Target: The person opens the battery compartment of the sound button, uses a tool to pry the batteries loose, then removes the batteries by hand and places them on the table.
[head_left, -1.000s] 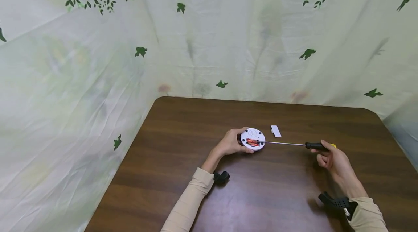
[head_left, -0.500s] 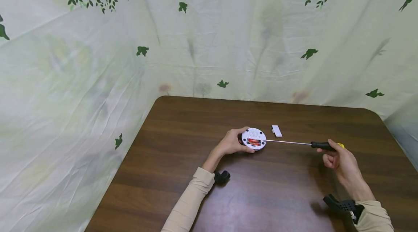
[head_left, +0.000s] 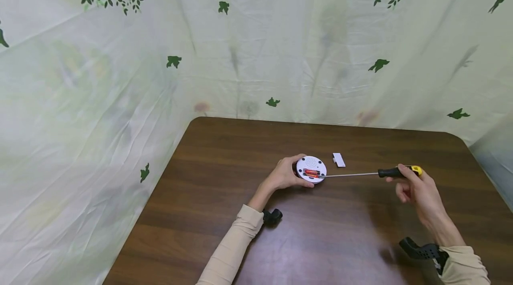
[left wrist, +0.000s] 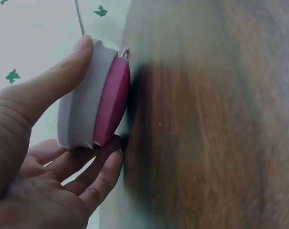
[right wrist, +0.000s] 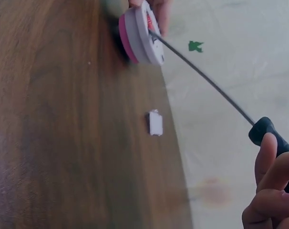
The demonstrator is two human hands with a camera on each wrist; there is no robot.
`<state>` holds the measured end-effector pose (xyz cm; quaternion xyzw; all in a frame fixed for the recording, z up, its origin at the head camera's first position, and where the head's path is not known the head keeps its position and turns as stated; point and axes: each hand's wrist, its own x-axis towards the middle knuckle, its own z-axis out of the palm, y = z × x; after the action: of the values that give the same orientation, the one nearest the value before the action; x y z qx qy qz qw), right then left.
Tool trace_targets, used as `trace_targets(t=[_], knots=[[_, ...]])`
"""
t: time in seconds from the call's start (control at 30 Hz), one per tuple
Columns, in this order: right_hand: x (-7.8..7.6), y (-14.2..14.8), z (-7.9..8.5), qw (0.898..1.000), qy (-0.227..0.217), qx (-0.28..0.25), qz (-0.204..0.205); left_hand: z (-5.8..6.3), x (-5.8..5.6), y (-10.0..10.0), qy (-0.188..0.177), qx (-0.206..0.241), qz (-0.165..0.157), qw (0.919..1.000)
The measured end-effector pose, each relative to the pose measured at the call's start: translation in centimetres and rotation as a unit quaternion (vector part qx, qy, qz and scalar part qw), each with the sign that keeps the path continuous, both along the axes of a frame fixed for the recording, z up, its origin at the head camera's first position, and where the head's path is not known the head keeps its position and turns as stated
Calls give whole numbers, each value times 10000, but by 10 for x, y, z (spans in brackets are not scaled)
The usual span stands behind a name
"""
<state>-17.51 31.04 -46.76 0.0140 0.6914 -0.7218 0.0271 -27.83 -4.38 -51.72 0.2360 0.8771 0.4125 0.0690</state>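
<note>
My left hand (head_left: 285, 173) grips a round device (head_left: 311, 164) by its left side, thumb on the near edge, fingers at the far edge. Its white underside, with small holes and dark feet, faces up. Two red batteries (head_left: 311, 172) lie in its uncovered compartment. In the left wrist view, the pink lower part (left wrist: 112, 98) of the device faces the table, close over it. My right hand (head_left: 420, 192) holds a screwdriver (head_left: 352, 175) by its black and yellow handle. The long shaft points left, its tip at the batteries' right end in the head view.
A small white battery cover (head_left: 338, 160) lies on the brown wooden table (head_left: 240, 142), just beyond and right of the device. Behind the table hangs a pale cloth (head_left: 296, 53) with green leaf prints. Each wrist wears a black camera mount (head_left: 272, 217).
The screwdriver tip drew back right to the device's edge, then came left again, lower on the compartment's right end. My right hand has shifted right overall; the left hand stays nearly still.
</note>
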Motion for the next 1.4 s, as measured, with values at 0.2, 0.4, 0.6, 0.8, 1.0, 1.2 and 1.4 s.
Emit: trace_targets(t=[0.2,0.4,0.6,0.8,1.0,1.2,1.4], knots=[[1,-6,10,9992,278,275,64,-2,1,3,-46,-145,216,9997],[-5,-18,33,9857,1004,1320,283,-1,1,4,12,-261,241,9994],[-9,-34,50,9662,1465,2102,292,-1,2,4,90,-270,228,9993],[-12,-32,41,9761,1536,1502,342,-1,4,3,106,-273,321,9991],[-13,-10,11,9934,1039,-111,475,-2,3,4,78,-208,322,9992],[-7,4,-22,9960,277,-658,533,-3,1,2,132,-86,291,9995],[1,9,-40,9867,-377,-1445,639,-5,3,1,7,-168,305,9994]])
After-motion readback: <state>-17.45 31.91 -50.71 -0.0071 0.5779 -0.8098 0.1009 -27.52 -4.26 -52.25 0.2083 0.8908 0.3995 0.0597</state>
